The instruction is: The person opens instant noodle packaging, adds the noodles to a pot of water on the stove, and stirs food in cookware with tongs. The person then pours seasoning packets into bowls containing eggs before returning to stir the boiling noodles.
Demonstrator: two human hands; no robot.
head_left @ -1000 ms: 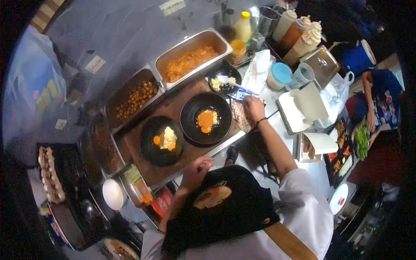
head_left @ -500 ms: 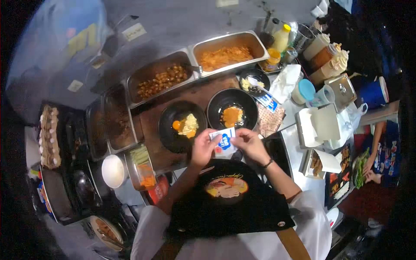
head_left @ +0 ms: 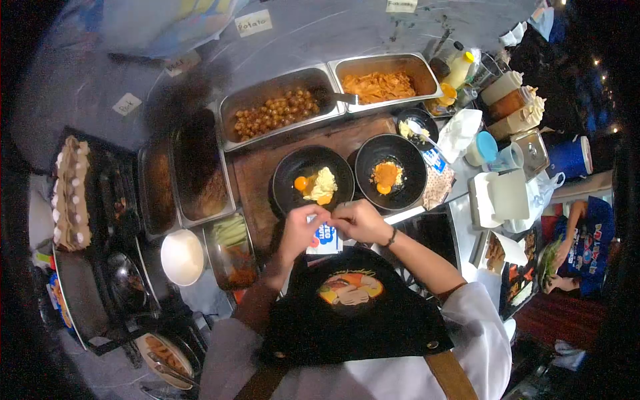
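Observation:
Over the near edge of the bowls, my left hand and my right hand pinch the top edge of a white sachet with blue lettering and a red spot. The fingertips of both hands almost meet, hiding that edge. Just beyond my left hand is a black bowl with an egg yolk and a pale yellow mash. Past my right hand, a second black bowl contains orange-brown powder, a yolk and pale bits. Another blue-and-white sachet lies right of it, by a small black dish with a spoon.
Steel trays of diced potato and orange shreds stand behind the wooden board. A white bowl and egg carton are left. Squeeze bottles and an open box are right; another person's hands hold greens.
My hands have come together from the sachet's two sides to pinch its top edge. The sachet hangs lower, closer to my apron. The whole view has shifted, with the bowls further right.

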